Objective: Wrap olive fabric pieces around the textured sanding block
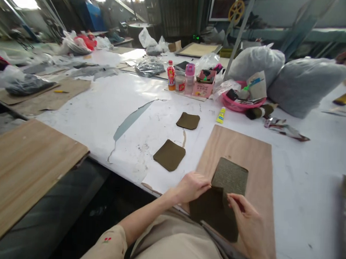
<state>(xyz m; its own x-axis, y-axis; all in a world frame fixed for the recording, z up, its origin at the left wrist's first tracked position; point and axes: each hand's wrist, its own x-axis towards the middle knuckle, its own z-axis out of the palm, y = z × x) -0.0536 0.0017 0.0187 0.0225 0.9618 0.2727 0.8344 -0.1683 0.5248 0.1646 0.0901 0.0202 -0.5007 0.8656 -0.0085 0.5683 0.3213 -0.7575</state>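
Observation:
A dark olive fabric piece (pixel 208 207) hangs over the near part of a plywood board (pixel 255 152). My left hand (pixel 192 187) pinches its upper left edge with closed fingers. On the other side, my right hand (pixel 244 214) grips the same fabric between thumb and fingers, near a fold. Just beyond both hands, a greyish-green textured piece (pixel 231 176) lies flat on the board, its near edge hidden by the fabric. Left of the board, a dark olive square (pixel 170 155) rests on the white table, and a smaller one (pixel 188 121) lies farther back.
A yellow tube (pixel 221 115) lies behind the board, near a pink basket (pixel 243 102) of small items. Bottles (pixel 171 75) and a pink box (pixel 204 85) stand at the back. Large grey bags (pixel 303 85) sit back right. Another wooden board (pixel 30 169) is at left.

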